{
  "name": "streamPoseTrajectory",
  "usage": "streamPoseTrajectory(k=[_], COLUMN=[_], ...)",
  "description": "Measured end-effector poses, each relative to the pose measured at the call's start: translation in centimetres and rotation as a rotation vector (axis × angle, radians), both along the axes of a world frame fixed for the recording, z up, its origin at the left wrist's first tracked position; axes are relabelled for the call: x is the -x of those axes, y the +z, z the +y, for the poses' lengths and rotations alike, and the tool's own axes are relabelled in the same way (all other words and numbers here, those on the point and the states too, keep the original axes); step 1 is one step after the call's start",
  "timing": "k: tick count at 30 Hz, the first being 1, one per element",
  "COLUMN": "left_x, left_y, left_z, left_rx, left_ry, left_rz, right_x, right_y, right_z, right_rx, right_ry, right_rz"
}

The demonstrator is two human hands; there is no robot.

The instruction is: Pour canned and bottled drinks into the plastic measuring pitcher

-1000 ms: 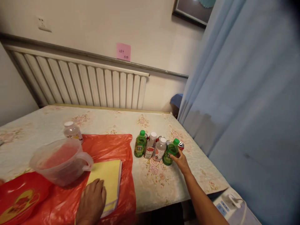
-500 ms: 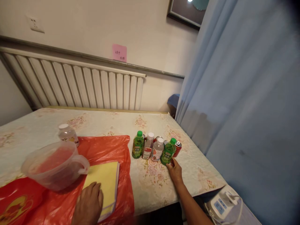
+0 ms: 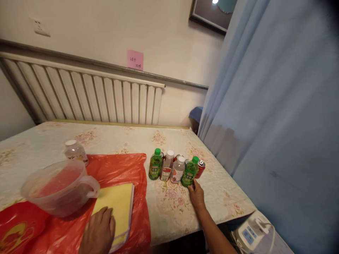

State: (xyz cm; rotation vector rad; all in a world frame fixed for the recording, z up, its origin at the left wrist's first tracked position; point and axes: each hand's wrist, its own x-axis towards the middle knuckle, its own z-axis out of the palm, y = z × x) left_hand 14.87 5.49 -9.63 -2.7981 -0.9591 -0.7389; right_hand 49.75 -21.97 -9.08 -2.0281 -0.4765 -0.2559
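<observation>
A folded yellow cloth with a pale purple edge lies on a red plastic bag. My left hand rests palm down on its near left part, fingers lying flat. At the right end of a row of drinks, my right hand grips the base of a green-capped drink bottle; some of its fingers are hidden behind the bottle. Beside that bottle stand two white-capped clear bottles, one squat and one taller, then another green-capped bottle. A red can is behind the held bottle.
A translucent plastic jug with a handle stands on the bag, and a clear jar is behind it. A red printed item lies at left. A power strip sits beyond the flowered tablecloth's right edge, near a blue curtain.
My view has shifted very slightly. Both hands keep nearly the same places, and the bottles, cloth and jug stay where they were.
</observation>
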Motion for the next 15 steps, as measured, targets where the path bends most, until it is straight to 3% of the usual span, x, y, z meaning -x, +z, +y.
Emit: streamPoseTrajectory(k=[10,15], left_x=[0.0,0.1], left_y=[0.5,1.6], left_z=[-0.4,-1.3], left_rx=[0.03,0.156], left_ry=[-0.014,-0.046], left_rz=[-0.043,-0.159], right_x=[-0.2,0.3], right_y=[-0.6,-0.5], right_z=[0.0,-0.2], right_rx=[0.051,0.087], right_ry=[-0.018,-0.014], right_rz=[-0.033,0.006])
